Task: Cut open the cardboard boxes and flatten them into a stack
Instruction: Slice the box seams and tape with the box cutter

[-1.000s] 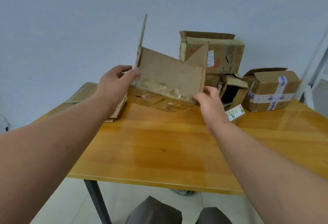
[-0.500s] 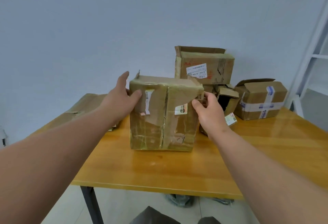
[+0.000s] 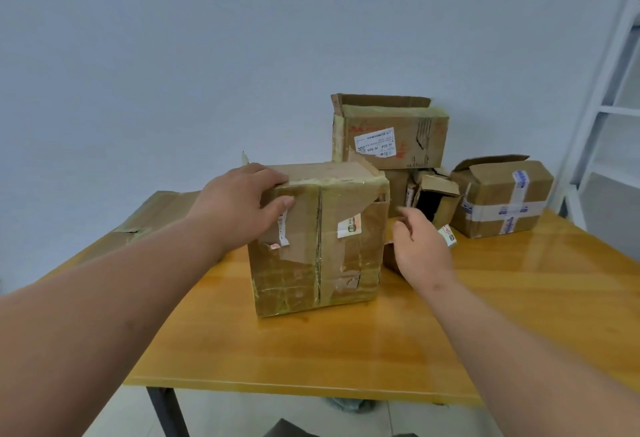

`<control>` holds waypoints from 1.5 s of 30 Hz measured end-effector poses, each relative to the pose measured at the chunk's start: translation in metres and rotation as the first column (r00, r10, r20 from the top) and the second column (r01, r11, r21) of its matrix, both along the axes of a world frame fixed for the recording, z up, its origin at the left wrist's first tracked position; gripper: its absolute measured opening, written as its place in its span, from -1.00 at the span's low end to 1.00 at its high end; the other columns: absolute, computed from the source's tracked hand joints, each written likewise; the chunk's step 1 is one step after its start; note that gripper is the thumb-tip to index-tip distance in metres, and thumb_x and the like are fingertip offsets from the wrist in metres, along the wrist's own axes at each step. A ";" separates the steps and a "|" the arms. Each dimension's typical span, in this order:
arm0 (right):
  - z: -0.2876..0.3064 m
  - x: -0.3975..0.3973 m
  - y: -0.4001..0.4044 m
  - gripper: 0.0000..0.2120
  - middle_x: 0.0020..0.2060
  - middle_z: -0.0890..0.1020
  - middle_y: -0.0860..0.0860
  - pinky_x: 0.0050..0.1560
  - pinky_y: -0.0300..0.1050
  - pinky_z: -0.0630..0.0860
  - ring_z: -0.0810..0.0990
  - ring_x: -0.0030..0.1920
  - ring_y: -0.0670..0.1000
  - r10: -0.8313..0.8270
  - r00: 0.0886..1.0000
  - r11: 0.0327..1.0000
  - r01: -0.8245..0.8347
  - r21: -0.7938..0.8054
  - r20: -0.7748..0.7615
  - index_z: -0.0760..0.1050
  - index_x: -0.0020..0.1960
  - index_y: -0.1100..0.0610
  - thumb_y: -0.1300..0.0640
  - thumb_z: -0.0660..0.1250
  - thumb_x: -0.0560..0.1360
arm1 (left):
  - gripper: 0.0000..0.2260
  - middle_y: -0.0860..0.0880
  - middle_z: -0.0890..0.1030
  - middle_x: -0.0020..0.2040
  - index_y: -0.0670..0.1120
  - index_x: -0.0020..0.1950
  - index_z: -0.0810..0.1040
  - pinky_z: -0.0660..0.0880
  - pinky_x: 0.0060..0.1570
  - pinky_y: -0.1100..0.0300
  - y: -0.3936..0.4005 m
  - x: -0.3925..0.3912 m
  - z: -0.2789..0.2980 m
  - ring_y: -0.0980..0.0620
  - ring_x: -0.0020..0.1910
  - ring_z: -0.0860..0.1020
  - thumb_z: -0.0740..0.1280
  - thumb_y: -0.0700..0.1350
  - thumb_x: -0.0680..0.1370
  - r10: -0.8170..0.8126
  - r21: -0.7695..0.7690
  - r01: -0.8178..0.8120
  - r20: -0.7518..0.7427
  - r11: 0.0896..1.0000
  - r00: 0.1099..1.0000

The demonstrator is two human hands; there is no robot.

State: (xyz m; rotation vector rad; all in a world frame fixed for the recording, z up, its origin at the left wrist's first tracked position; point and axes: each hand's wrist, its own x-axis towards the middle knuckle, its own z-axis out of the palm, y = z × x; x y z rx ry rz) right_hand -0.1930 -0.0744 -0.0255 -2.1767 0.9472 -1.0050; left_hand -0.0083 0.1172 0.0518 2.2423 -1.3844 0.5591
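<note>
A worn brown cardboard box (image 3: pixel 322 256) wrapped in clear tape stands upright in the middle of the wooden table (image 3: pixel 311 360). My left hand (image 3: pixel 242 208) grips its top left corner, fingers on the top face and thumb on the front. My right hand (image 3: pixel 419 246) hovers just right of the box, fingers loosely curled, holding nothing. Flattened cardboard (image 3: pixel 152 215) lies at the table's far left, partly hidden behind my left arm.
At the back right, a larger box (image 3: pixel 388 135) with an open top sits on other boxes. A small torn box (image 3: pixel 436 197) and a box with blue-printed tape (image 3: pixel 502 201) stand beside it. A white shelf frame (image 3: pixel 602 90) rises at the right.
The box went from held up and tilted to standing on the table. My left hand shifted onto its top corner. My right hand let go and drew back to the right.
</note>
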 end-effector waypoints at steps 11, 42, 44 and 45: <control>-0.059 -0.063 -0.038 -0.76 0.15 0.48 0.08 0.18 -0.06 0.44 0.42 0.19 0.10 -0.201 0.581 0.965 0.257 -0.057 -0.788 0.45 0.18 0.12 0.19 0.16 0.54 | -0.64 0.14 0.49 0.27 0.15 0.38 0.42 0.38 0.11 0.17 -0.004 -0.003 -0.005 0.07 0.24 0.44 0.19 0.17 0.60 0.004 0.010 -0.004 -0.012 1.000 1.000; -0.007 0.019 0.062 -0.62 0.01 0.48 0.00 -0.07 -0.17 0.42 0.56 0.00 0.03 0.300 0.949 0.942 -0.279 -0.186 0.097 0.33 0.46 0.19 0.15 0.01 0.69 | -0.60 0.06 0.50 0.18 0.23 0.41 0.43 0.34 0.08 0.12 -0.017 -0.009 0.006 0.00 0.23 0.41 0.13 0.26 0.59 0.090 0.097 -0.099 0.091 0.990 0.992; -0.009 0.022 0.061 -0.64 -0.03 0.49 0.03 -0.07 -0.10 0.46 0.57 0.01 0.09 0.291 0.953 0.946 -0.272 -0.179 0.090 0.37 0.41 0.22 0.15 0.00 0.69 | -0.60 0.06 0.50 0.17 0.23 0.41 0.43 0.36 0.08 0.10 -0.018 -0.008 0.007 0.00 0.22 0.42 0.13 0.26 0.60 0.089 0.103 -0.099 0.100 0.990 0.991; -0.010 0.023 0.062 -0.65 -0.04 0.49 0.04 -0.05 -0.04 0.50 0.57 0.00 0.10 0.291 0.952 0.946 -0.271 -0.180 0.095 0.38 0.38 0.22 0.16 0.00 0.68 | -0.60 0.05 0.51 0.17 0.23 0.41 0.43 0.37 0.07 0.09 -0.018 -0.008 0.007 0.00 0.21 0.42 0.12 0.26 0.60 0.089 0.109 -0.101 0.110 0.989 0.990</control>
